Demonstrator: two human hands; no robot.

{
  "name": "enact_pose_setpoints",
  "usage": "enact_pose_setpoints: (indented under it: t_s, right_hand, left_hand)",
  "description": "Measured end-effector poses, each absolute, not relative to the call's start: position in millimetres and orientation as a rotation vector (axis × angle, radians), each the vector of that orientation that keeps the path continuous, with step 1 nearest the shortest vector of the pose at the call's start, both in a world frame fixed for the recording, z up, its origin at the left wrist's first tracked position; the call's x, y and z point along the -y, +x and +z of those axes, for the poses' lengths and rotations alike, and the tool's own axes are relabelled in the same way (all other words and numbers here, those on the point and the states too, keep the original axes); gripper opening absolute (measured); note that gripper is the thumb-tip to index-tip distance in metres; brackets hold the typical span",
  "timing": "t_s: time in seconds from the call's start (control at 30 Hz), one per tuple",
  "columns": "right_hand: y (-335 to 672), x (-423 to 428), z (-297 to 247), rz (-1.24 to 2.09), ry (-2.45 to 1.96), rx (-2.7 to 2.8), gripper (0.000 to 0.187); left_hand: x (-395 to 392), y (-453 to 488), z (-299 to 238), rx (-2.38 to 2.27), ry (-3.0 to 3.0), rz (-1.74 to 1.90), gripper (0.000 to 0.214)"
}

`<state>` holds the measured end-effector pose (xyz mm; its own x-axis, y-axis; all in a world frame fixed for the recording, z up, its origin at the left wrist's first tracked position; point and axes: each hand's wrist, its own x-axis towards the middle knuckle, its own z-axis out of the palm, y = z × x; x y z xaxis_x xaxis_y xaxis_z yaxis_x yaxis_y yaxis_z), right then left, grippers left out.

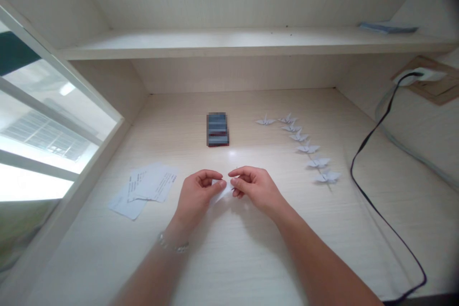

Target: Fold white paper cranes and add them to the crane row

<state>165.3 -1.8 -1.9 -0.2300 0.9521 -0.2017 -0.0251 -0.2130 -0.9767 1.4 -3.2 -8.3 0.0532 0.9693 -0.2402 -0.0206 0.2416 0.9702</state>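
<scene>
A small folded piece of white paper (223, 194) is held between my two hands over the middle of the desk. My left hand (200, 192) pinches its left side between thumb and fingers; a bracelet circles that wrist. On the other side, my right hand (255, 186) has thumb and fingertips closed on the paper's right end. The fingers partly cover the paper, so its exact folded shape is hard to make out. To the right, several white paper cranes (308, 147) stand in a curved row. Flat sheets of printed paper (152, 182) overlap on the left.
Beyond my hands lies a phone (217, 129) with a blurred screen. A black cable (353, 162) runs from a wall socket (430, 79) down the desk's right side. A shelf (229, 40) spans the back, holding a bluish flat item (389, 27). A window (46, 119) borders the left.
</scene>
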Motion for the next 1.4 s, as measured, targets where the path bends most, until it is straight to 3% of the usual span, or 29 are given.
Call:
enact_pose_setpoints:
  t_s: [0.57,0.77,1.4]
  right_hand:
    - [169.2,0.7,-1.9,1.561,-1.321,1.301,0.033]
    - [168.7,3.7,-0.8,1.608,-1.322,1.349,0.023]
    - [168.9,5.3,-1.5,1.493,-1.359,1.522,0.018]
  left_hand:
    - [1.5,0.5,-2.7,-1.199,0.801,1.012,0.028]
    - [3.3,1.1,-4.0,-1.224,0.89,1.007,0.027]
    - [3.8,0.7,0.7,-1.076,0.94,0.947,0.027]
